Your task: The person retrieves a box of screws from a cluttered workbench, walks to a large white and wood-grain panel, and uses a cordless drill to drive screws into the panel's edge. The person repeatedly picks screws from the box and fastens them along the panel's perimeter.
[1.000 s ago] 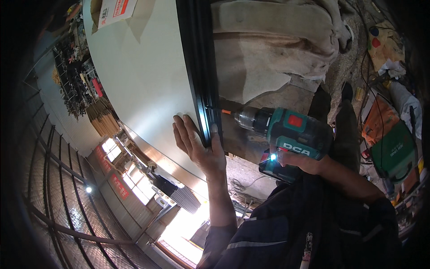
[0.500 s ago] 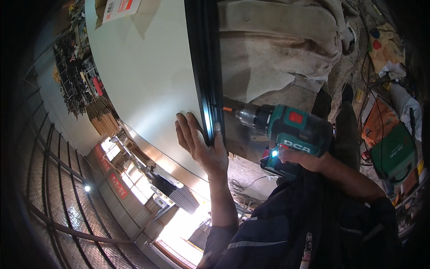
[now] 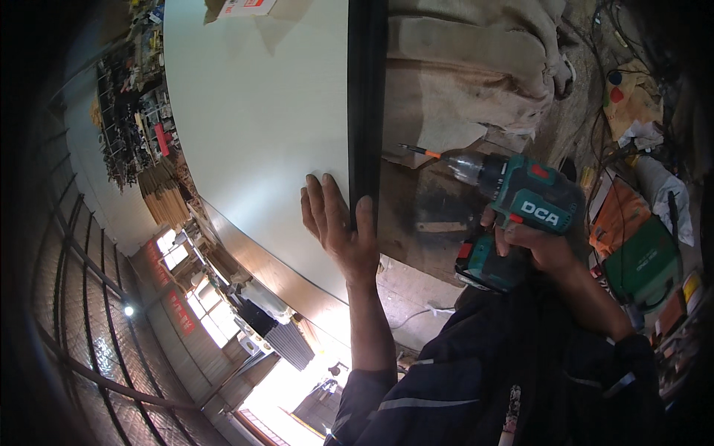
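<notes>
My left hand [image 3: 343, 238] lies on a large pale panel [image 3: 260, 119], fingers stretched out flat on its face. Its thumb rests on the black strip [image 3: 366, 97] along the panel's right edge. In my right hand [image 3: 539, 241] is a green and black cordless drill [image 3: 539, 193], gripped by the handle. A thin bit with an orange collar [image 3: 425, 152] points left from its chuck. The bit's tip is apart from the strip, to its right.
Beige cloth [image 3: 468, 67] is draped beyond the drill. A cardboard box [image 3: 249, 7] sits on the panel's far end. At the right, a green case [image 3: 643, 256], an orange piece and cables crowd the floor. Shelves of parts [image 3: 134, 126] stand at the left.
The drill has moved right, away from the black strip, and its light no longer shows. My left hand keeps its place at the panel's edge, while the view has shifted a little.
</notes>
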`<state>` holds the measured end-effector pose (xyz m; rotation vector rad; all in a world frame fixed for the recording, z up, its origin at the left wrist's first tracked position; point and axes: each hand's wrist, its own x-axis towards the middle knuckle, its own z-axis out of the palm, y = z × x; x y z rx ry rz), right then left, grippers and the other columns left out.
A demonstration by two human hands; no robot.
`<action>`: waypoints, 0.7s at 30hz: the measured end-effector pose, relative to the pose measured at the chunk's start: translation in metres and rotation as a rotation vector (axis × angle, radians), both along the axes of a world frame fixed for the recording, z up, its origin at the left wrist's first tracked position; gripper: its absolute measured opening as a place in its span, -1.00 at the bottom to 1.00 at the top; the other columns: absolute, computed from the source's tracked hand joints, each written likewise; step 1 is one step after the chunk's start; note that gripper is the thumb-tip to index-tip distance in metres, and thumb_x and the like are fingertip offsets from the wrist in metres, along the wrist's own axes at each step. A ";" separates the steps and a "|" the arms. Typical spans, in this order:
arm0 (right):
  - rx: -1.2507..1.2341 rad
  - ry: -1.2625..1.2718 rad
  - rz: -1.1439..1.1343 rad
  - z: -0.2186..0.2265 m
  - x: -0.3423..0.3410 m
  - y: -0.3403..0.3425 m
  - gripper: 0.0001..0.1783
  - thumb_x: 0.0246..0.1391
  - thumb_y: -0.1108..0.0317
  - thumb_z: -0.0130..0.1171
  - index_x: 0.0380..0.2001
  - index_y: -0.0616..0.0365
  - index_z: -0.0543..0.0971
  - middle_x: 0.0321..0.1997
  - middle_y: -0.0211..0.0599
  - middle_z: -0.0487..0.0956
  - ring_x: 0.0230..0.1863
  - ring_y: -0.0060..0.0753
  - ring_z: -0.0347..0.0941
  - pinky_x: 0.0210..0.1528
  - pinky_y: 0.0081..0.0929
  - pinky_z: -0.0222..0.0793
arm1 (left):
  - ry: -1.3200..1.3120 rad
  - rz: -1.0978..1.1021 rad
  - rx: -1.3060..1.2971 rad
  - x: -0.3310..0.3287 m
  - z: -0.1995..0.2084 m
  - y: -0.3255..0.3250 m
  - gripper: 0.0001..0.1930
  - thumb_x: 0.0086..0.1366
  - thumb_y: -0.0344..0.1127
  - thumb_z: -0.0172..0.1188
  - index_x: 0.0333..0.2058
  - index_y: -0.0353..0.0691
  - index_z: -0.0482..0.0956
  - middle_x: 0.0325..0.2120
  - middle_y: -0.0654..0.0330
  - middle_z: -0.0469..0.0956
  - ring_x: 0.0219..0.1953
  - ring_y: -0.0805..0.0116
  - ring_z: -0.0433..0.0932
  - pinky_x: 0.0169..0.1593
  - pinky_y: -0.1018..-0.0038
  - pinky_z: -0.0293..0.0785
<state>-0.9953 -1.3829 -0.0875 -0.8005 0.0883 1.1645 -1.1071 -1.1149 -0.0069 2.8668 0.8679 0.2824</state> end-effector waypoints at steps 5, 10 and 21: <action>-0.108 0.039 0.018 0.002 0.001 -0.030 -0.56 -0.05 0.35 0.17 -0.09 0.41 0.53 -0.32 -0.14 0.59 -0.48 -0.44 0.48 -0.29 -0.49 0.43 | -0.012 0.015 -0.029 -0.001 -0.002 -0.002 -0.39 0.33 -0.27 0.31 0.33 -0.24 0.43 0.39 -0.10 0.29 0.47 -0.19 0.11 0.45 0.01 0.08; -0.174 -0.013 -0.165 0.020 -0.003 -0.057 -0.56 -0.05 0.40 0.18 -0.04 0.34 0.55 -0.33 -0.13 0.62 -0.49 -0.39 0.51 -0.37 -0.45 0.46 | -0.179 0.001 -0.051 0.004 0.004 0.015 -0.63 0.41 -0.34 0.20 0.15 -0.27 0.58 0.22 -0.11 0.48 0.34 -0.16 0.29 0.37 0.05 0.23; -0.508 -0.160 -0.441 0.031 -0.036 -0.149 -0.62 0.04 0.54 0.22 -0.01 0.30 0.58 -0.11 -0.14 0.68 -0.46 -0.44 0.52 -0.36 -0.43 0.49 | -0.447 -0.259 -0.183 0.252 0.109 0.121 -0.72 0.36 -0.21 0.27 -0.14 -0.33 0.72 -0.27 -0.01 0.73 -0.19 0.09 0.70 -0.04 0.30 0.56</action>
